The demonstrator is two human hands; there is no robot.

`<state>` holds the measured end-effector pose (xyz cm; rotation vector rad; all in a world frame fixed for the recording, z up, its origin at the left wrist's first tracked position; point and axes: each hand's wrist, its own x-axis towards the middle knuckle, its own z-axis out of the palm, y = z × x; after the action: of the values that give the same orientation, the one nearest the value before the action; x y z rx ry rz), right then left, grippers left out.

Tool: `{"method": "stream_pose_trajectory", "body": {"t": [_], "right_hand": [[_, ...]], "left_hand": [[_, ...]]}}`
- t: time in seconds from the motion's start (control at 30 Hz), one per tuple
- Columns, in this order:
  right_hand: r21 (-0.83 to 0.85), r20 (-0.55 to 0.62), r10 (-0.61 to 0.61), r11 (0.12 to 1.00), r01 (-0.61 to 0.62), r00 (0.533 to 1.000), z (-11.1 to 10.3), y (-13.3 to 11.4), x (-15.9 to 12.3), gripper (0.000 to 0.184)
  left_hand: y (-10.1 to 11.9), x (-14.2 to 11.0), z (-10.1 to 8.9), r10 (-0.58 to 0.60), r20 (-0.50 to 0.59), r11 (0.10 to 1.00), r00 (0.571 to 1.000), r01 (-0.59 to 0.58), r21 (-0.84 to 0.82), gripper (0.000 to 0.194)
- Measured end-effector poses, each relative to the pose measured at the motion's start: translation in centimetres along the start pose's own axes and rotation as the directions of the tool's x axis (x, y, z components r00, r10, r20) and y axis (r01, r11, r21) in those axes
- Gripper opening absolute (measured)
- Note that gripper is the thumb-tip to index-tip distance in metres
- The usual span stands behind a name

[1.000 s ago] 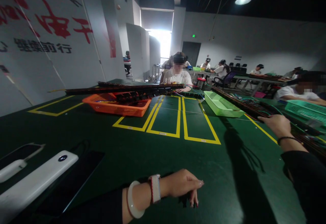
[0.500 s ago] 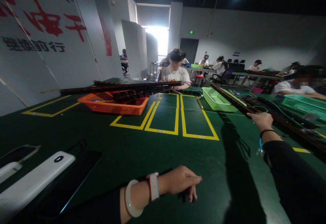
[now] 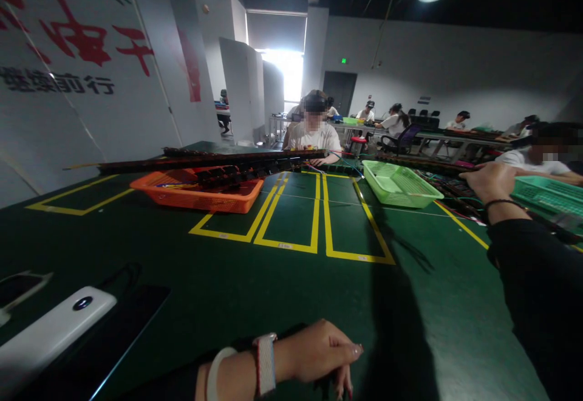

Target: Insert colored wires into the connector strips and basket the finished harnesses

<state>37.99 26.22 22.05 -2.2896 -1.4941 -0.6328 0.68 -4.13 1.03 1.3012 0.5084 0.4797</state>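
Observation:
My right hand (image 3: 492, 183), at the right, is closed around the end of a long dark strip (image 3: 423, 165). The strip points away to the left, above the back of the light green basket (image 3: 401, 197). Its exact kind is not clear. Low in the middle, my left hand (image 3: 321, 352) is held near the green table (image 3: 291, 291), fingers curled in beside the thumb. Nothing shows in it, though the palm is hidden. A watch and a pale bangle are on that wrist.
An orange basket (image 3: 200, 200) holds long dark slotted strips (image 3: 237, 167) that stick out past its rim. Yellow tape marks rectangles on the table. A white device (image 3: 59, 328) and a dark flat panel (image 3: 122, 334) lie at left. A person (image 3: 314, 137) sits opposite; a teal basket (image 3: 551, 197) is right.
My right hand has risen and moved right with the strip, which has come off the wires and parts at the right. My left hand appears slightly lower in view, still curled.

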Motion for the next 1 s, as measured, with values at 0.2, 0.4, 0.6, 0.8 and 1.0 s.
{"method": "stream_pose_trajectory", "body": {"t": [0.2,0.4,0.6,0.8,1.0], "right_hand": [[0.171,0.137,0.209,0.958,-0.231,0.968,5.7,-1.5,-3.1,0.046],[0.173,0.264,0.107,0.972,-0.156,0.958,9.1,-0.2,-6.0,0.040],[0.142,0.299,0.050,0.985,-0.096,0.953,7.8,2.1,-7.1,0.040],[0.064,0.307,-0.030,0.998,0.010,0.951,6.8,2.8,-8.9,0.045],[0.051,0.377,-0.063,0.998,0.047,0.924,5.4,2.6,-10.0,0.048]], "left_hand": [[-0.9,0.2,-0.2,0.016,-0.014,1.000,1.000,-0.016,0.001,0.061],[-0.3,0.1,-0.1,-0.005,-0.013,1.000,1.000,0.005,0.009,0.061],[0.3,-0.2,-0.1,-0.008,-0.018,1.000,1.000,0.008,0.004,0.060],[0.1,-0.2,-0.2,-0.008,-0.006,0.998,1.000,0.008,0.055,0.059],[0.1,-0.3,-0.1,-0.024,-0.008,0.998,1.000,0.024,0.060,0.059]]}}
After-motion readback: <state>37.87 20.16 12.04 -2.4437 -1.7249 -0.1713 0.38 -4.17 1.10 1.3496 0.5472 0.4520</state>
